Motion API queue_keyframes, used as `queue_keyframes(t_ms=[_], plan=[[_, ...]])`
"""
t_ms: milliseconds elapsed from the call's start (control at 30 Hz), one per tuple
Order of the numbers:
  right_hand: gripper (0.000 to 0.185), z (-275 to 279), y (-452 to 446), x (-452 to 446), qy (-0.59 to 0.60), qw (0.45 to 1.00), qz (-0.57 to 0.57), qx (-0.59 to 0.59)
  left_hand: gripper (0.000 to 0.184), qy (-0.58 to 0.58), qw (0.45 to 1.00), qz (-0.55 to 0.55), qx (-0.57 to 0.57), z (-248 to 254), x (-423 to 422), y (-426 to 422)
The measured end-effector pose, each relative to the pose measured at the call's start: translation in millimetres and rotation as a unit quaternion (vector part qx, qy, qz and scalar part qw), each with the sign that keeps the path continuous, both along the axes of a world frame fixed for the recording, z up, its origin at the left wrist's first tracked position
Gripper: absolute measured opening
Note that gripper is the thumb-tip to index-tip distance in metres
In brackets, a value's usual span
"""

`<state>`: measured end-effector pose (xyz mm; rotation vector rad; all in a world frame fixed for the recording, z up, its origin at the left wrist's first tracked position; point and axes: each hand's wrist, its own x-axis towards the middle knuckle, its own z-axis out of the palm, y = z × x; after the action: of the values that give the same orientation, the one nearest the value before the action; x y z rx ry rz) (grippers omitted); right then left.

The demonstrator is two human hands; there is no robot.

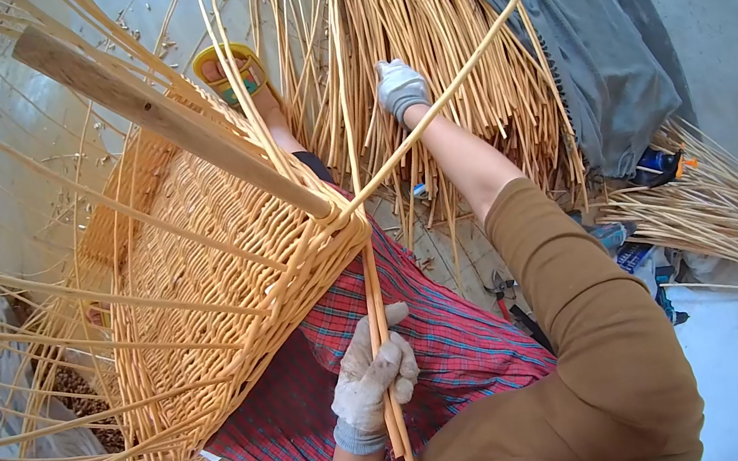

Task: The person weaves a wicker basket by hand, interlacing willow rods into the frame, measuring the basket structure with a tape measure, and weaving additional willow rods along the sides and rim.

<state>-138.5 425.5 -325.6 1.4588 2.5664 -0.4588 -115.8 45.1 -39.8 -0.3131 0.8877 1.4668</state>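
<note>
brown shirt [559,414], left hand [373,378] curled round rods [374,294] beside basket [192,232], right hand [401,87] over bundle [465,46], grip unclear

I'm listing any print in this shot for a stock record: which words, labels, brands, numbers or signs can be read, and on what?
None can be read.
Blue item at right: any marks are too small and blurred.
Yellow sandal: no legible lettering.
White patch at the plaid cloth's edge: too small to tell if it bears print.
Wicker basket: no lettering visible.
</note>
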Motion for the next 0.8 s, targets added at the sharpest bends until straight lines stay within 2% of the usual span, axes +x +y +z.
queue_keyframes(t_ms=[67, 133, 167, 267, 400, 467, 533, 567, 633, 733, 800], plan=[[0.03, 0.2, -1.7, -6.7, -0.013, 1.0, -0.003, 0.019, 0.055, 0.012, 1.0, -0.007, 0.006, 0.0, -0.8, -0.2], [0.035, 5.4, -6.3, -12.2, -0.087, 0.994, -0.041, -0.047, 0.054, 0.006, 1.0, -0.013, 0.008, -0.8, -1.6, -1.7], [0.039, 11.1, -7.9, -13.8, -0.098, 0.993, -0.024, -0.067, 0.054, 0.0, 1.0, -0.022, 0.01, -1.0, -1.8, -2.1], [0.039, 8.6, -8.3, -10.7, -0.107, 0.99, -0.076, -0.053, 0.053, 0.006, 1.0, -0.029, 0.0, 3.4, -3.6, 0.7], [0.031, 15.0, 3.1, -7.8, -0.141, 0.984, 0.043, -0.099, 0.052, -0.008, 1.0, -0.024, -0.001, 7.9, -6.3, 0.8], [0.029, 0.1, 3.1, -6.8, -0.109, 0.991, -0.041, -0.07, 0.059, 0.022, 0.999, -0.034, -0.01, 9.3, -6.3, 6.1], [0.03, -7.5, 7.5, -11.7, -0.062, 0.986, -0.125, -0.09, 0.056, 0.015, 0.999, -0.04, 0.005, 5.5, -6.3, 4.8], [0.03, -10.3, 11.1, -15.0, -0.063, 0.986, -0.123, -0.089, 0.054, 0.01, 0.999, -0.045, 0.011, 4.2, -6.2, 2.4], [0.037, -16.5, 15.2, -21.6, -0.093, 0.964, -0.134, -0.211, 0.054, 0.007, 0.999, -0.038, 0.015, 3.4, -5.9, 0.8], [0.045, -19.0, 6.2, -23.8, -0.042, 0.97, -0.165, -0.172, 0.054, -0.001, 0.999, -0.032, 0.025, 1.6, -5.8, 0.3], [0.049, -10.1, 2.0, -24.7, -0.043, 0.967, -0.154, -0.197, 0.054, -0.01, 0.999, -0.024, 0.029, 3.0, -5.1, 1.4]])
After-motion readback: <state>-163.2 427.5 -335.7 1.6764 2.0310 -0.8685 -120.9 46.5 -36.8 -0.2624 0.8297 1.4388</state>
